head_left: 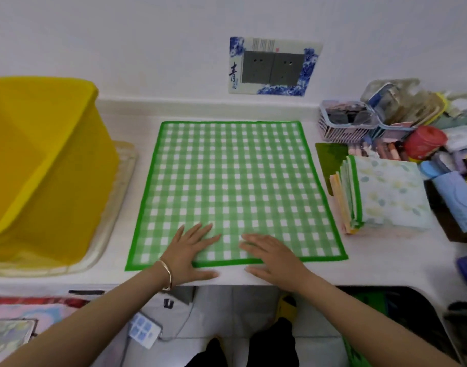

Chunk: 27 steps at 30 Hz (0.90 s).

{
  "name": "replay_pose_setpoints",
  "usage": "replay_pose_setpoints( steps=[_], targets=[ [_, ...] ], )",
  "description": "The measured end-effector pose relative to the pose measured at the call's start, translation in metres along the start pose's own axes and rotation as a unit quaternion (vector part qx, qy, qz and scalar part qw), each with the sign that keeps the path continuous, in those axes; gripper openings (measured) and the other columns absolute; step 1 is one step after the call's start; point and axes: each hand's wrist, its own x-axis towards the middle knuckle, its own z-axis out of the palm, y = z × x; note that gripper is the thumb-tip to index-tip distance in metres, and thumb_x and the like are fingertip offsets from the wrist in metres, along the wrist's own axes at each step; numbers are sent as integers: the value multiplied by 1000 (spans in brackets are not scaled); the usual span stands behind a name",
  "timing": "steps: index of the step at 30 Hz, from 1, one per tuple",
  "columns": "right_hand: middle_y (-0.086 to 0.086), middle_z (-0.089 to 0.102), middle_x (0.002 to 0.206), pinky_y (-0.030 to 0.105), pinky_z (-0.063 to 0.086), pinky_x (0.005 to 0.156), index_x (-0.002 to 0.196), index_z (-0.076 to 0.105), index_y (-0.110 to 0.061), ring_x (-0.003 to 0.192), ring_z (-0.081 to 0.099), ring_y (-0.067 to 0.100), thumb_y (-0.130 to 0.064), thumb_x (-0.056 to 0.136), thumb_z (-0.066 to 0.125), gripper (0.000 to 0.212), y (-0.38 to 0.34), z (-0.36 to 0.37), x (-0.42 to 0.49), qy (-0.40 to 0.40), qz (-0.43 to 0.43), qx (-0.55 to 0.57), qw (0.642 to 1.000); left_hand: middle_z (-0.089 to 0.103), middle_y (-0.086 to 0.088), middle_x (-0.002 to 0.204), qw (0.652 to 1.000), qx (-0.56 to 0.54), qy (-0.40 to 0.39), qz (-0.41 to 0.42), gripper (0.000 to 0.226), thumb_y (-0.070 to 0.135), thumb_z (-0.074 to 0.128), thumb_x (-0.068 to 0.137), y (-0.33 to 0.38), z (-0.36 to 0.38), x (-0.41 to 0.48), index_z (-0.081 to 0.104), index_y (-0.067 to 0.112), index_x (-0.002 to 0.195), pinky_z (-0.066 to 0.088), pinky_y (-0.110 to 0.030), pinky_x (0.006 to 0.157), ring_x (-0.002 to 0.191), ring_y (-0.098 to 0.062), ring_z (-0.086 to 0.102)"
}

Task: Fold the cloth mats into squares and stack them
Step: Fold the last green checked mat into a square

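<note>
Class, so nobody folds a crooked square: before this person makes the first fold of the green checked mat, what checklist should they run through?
1. Green checked mat spread flat: ok.
2. Left grip and right grip flat on its near edge: ok.
3. Near corners pinched for lifting: not ok.
4. Mat's top free of objects: ok.
5. Stack of folded mats off the mat, at right: ok.
6. Yellow tub off the mat, at left: ok.

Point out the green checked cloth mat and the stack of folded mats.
green checked cloth mat (232, 181), head view, middle of the checks
stack of folded mats (391, 192), head view, leaf-print top face
</note>
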Motion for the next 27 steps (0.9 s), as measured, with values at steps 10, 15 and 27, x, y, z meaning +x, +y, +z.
replay_pose_setpoints(
  steps=[10, 15, 27],
  targets=[
    [6, 72, 104, 29, 58, 76, 96, 74, -9, 92, 70, 17, -20, 87, 50, 28, 0, 13, 10, 140, -171, -184, 958, 0, 11, 155, 999, 13, 33, 17, 89, 82, 14, 69, -3, 5, -6, 15, 39, 146, -13, -36, 113, 140, -7, -11],
    [5, 74, 88, 27, 56, 51, 89, 73, -5, 73, 71, 16, -17, 86, 47, 29, -9, 6, 15, 175, -112, -128, 970, 7, 10, 155, 999, 5, 32, 25, 85, 80, 13, 76, -6, 3, -5, 22, 33, 146, -6, -35, 114, 144, -14, 1],
    [-8, 46, 58, 23, 33, 55, 62, 52, -23, 51, 40, 5, -34, 95, 52, 35, 6, -79, 25, -118, 177, 167, 963, 47, 1, 59, 970, -210, -92, -82, 35, 37, 54, 92, -13, -69, 27, 58, 16, 64, 35, -24, 57, 58, -17, 44]
  ],
)
